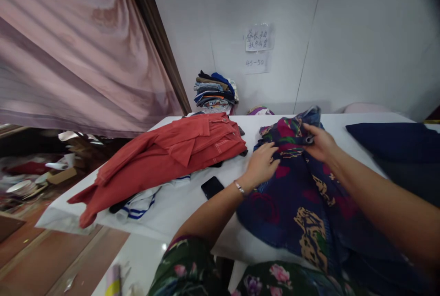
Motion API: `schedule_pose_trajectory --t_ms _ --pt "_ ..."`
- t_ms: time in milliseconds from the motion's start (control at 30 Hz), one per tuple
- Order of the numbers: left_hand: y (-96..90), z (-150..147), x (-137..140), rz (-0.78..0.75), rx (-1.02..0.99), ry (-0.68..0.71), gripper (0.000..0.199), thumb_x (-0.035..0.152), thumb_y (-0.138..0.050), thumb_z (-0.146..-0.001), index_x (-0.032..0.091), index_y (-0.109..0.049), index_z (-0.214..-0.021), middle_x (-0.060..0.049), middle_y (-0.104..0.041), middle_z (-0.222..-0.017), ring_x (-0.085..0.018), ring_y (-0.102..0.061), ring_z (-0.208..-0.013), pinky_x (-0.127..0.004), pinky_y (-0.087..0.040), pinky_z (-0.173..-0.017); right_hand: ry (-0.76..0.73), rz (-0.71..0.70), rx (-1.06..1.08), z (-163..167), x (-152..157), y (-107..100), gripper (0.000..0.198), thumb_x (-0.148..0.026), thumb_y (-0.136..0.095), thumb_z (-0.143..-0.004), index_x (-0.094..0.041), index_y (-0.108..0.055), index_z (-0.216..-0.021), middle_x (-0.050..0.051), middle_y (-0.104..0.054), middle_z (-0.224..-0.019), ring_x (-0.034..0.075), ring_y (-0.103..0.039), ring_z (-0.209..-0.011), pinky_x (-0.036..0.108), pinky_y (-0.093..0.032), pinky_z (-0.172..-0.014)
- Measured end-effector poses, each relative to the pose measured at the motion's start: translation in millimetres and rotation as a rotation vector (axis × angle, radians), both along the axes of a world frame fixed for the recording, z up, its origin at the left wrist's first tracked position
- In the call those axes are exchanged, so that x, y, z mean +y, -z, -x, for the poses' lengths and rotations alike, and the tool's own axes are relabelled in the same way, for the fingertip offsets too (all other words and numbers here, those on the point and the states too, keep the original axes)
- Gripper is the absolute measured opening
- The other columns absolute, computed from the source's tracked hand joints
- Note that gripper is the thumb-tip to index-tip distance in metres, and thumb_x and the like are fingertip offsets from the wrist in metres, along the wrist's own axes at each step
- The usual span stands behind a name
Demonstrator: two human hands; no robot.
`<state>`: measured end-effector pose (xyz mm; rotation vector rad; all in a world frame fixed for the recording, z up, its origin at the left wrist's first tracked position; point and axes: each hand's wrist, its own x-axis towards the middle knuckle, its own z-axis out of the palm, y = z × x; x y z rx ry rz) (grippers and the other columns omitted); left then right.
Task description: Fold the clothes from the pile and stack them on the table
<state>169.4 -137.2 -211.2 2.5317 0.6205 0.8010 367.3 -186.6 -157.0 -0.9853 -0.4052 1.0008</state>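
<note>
A dark blue garment (288, 181) with pink, green and tan patterning is spread over the near right part of the table, its lower part hanging toward my body. Its upper end is bunched and folded over, with a bluish lining showing at the far edge. My right hand (319, 143) grips the folded edge, thumb and fingers closed on the cloth. My left hand (263, 165), with a bracelet at the wrist, rests on the garment's left side. Its fingers are apart and touch the fabric.
On the white table (172, 200), a red long-sleeved garment (165, 154) lies over striped white clothing (140, 202). A black phone (212, 188) is beside my left forearm. Dark navy cloth (395, 145) lies at right. Folded clothes (215, 92) are stacked by the wall; a pink curtain (85, 48) hangs left.
</note>
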Motion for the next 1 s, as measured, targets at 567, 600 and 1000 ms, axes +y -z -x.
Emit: schedule_pose_trajectory --t_ms 567,600,1000 --pt "30.1 83 -20 0.470 0.496 -0.307 0.036 0.044 -0.054 -0.082 0.017 -0.066 -0.103 -0.010 -0.070 -0.095 -0.025 -0.064 -0.086 -0.029 -0.044 -0.069 0.004 -0.130 -0.381 -90 63 -111 0.030 -0.023 -0.020 -0.098 -0.006 -0.045 -0.095 0.025 -0.047 -0.135 0.020 -0.056 -0.111 0.044 -0.044 -0.086" --pt "27.8 84 -21 0.484 0.486 -0.266 0.033 0.044 -0.055 -0.082 0.017 -0.067 -0.098 -0.008 -0.070 -0.091 -0.023 -0.063 -0.082 -0.028 -0.043 -0.067 0.004 -0.129 -0.404 -93 63 -112 0.030 -0.023 -0.020 -0.098 -0.006 -0.045 -0.097 0.026 -0.045 -0.136 0.020 -0.056 -0.112 0.045 -0.044 -0.087" --pt "19.1 -33 -59 0.619 0.414 0.319 0.018 0.035 -0.062 -0.079 0.017 -0.065 -0.083 0.005 -0.054 -0.065 -0.011 -0.050 -0.064 -0.023 -0.040 -0.061 0.167 -0.059 -0.495 -147 19 -147 0.039 -0.019 -0.013 -0.100 -0.004 -0.049 -0.098 0.027 -0.036 -0.143 0.017 -0.052 -0.117 0.041 -0.043 -0.087"
